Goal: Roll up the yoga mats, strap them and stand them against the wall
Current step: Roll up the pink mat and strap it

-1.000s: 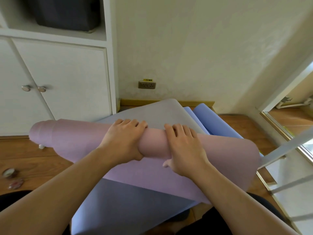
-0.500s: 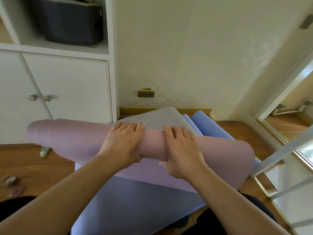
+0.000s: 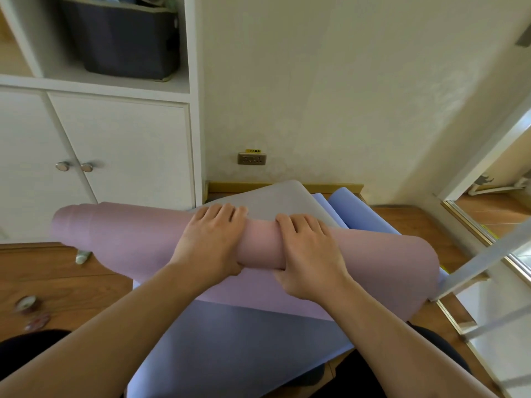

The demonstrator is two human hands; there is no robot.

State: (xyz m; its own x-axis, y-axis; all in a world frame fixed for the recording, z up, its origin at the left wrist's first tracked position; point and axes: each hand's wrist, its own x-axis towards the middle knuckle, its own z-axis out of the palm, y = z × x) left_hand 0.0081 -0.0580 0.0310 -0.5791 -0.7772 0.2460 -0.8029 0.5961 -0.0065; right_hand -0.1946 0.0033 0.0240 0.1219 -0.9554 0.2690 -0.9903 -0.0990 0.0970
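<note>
Both hands, left (image 3: 211, 245) and right (image 3: 309, 258), curl over the pink roll (image 3: 143, 229) mid-frame, atop the blue mat (image 3: 230, 340); we should press evenly, keeping ends square and tight.

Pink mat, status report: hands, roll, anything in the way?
Left hand and right hand both grip the pink mat, rolled, no strap visible. Grey mat lies flat ahead.

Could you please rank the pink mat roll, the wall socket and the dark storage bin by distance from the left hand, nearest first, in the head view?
1. pink mat roll: under the left hand, which grips it.
2. wall socket: ahead, low on the wall.
3. dark storage bin: farthest, up on the shelf at upper left.
</note>
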